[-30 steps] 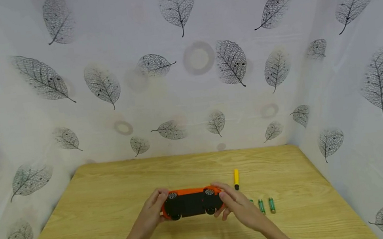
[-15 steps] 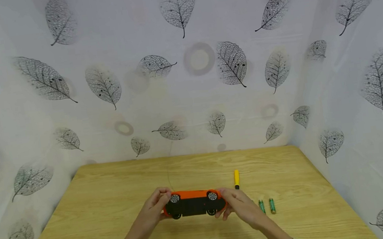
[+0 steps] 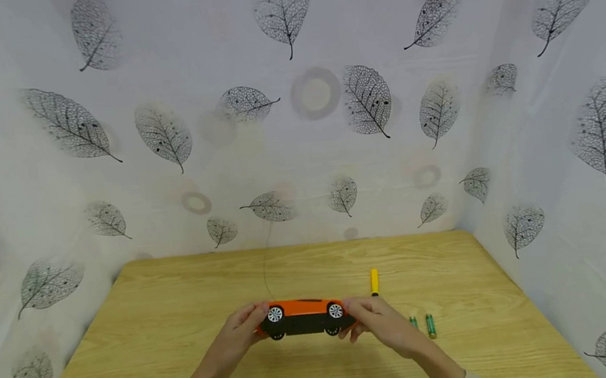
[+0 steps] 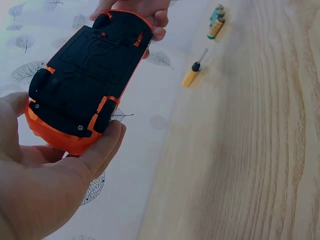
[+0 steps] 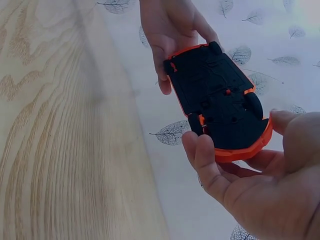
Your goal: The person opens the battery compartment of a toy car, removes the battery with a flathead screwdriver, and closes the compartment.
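Note:
An orange toy car (image 3: 306,307) with a black underside and silver-spoked wheels is held up over the table between two hands. My left hand (image 3: 233,342) grips one end of it, and my right hand (image 3: 385,327) grips the other. In the left wrist view, the thumb and fingers curl round the orange end beside two small screws, and the flat black underside (image 4: 87,70) faces the camera. Seen from the right wrist, the fingers clasp the opposite orange bumper (image 5: 245,150). A thin wire (image 3: 265,269) rises from behind the car in the head view.
A yellow-handled screwdriver (image 3: 374,281) lies on the wooden table (image 3: 179,292) beyond my right hand. Green batteries (image 3: 431,326) lie to the right of that hand, partly hidden by it. A white leaf-print cloth (image 3: 299,158) surrounds the table at the back and sides.
The car has tilted in both hands, so more of its orange side shows and less of the underside. The thin wire has come into sight behind it. Both hands keep their grip.

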`<state>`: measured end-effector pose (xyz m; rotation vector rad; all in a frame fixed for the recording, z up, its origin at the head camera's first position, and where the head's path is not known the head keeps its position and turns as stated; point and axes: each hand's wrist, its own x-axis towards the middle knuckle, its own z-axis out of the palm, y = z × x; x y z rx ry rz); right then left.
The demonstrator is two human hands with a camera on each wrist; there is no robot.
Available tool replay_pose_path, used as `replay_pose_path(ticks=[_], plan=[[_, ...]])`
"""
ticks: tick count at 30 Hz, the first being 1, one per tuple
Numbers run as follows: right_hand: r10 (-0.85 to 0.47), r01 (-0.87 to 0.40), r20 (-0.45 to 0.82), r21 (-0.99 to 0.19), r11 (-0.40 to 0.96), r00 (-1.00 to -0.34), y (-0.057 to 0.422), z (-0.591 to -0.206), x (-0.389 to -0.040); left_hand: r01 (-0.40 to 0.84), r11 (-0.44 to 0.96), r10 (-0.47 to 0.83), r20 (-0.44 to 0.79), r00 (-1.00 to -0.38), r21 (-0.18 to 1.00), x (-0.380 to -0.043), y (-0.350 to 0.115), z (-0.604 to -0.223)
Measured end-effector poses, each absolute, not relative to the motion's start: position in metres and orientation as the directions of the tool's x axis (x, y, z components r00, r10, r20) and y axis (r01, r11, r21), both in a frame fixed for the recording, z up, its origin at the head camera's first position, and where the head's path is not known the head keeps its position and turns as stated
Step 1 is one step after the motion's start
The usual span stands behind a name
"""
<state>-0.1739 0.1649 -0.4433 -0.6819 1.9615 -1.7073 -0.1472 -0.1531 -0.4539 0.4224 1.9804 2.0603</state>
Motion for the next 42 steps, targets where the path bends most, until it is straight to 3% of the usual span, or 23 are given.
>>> replay_pose_path(ticks=[12, 20, 37, 42], plan=[[-0.625, -0.139, 0.043, -0.985, 0.105, -0.780, 0.169, -0.443, -0.174, 0.055, -0.018, 0.420, 0.058, -0.906, 0.998, -0.150, -0.157, -0.455], [-0.595, -0.150, 0.018, -0.973, 0.173, -0.803, 0.171, -0.437, -0.173, 0.072, 0.010, 0.484, 0.058, -0.873, 0.997, -0.150, -0.166, -0.451], [-0.651, -0.137, 0.001, -0.978, 0.159, -0.759, 0.180, -0.429, -0.177, 0.203, 0.129, 0.519, 0.108, -0.848, 0.971, -0.151, -0.175, -0.439], [-0.669, -0.141, 0.018, -0.981, 0.131, -0.743, 0.180, -0.429, -0.179, 0.188, 0.084, 0.535, 0.115, -0.837, 0.979, -0.152, -0.176, -0.437]])
